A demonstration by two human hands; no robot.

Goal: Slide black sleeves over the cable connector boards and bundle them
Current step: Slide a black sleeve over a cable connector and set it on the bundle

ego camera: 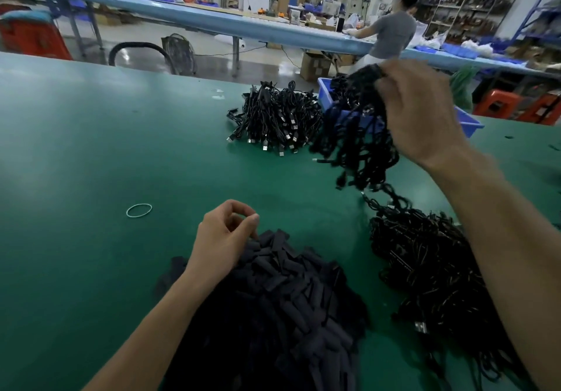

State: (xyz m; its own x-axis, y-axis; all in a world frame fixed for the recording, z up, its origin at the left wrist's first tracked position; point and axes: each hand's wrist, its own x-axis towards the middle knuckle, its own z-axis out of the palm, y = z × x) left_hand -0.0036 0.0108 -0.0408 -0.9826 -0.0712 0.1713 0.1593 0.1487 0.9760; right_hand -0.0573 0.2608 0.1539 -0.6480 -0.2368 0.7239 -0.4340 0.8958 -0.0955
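Right now I'm at the sorting-out stage, I reckon, not sleeving yet. My right grip [422, 114] is up in the air, fingers curled round a fistful of cables [355, 138], which hang down in a messy string to the tangle [425, 272] lying on the worktop [91, 153] by my right forearm.

My left grip [226, 237] rests on the near edge of the sleeves [291, 293], a big dark heap right in front of me. Fingers are curled with thumb and forefinger close together. Can't honestly tell if there's a sleeve pinched in there, nothing shows between them.

Further back there's a far pile [273, 117] of cables with plugs poking out, just beside a blue bin [324, 93]. One rubber band [139, 210] lies alone, left of the sleeves.

Next move, as I see it: get one cable free of the bunch, find its board end, and bring it down to the left side to meet a sleeve. Tricky bit is the tangle, since lifting one will likely drag its neighbours. The band looks like it's for bundling later.
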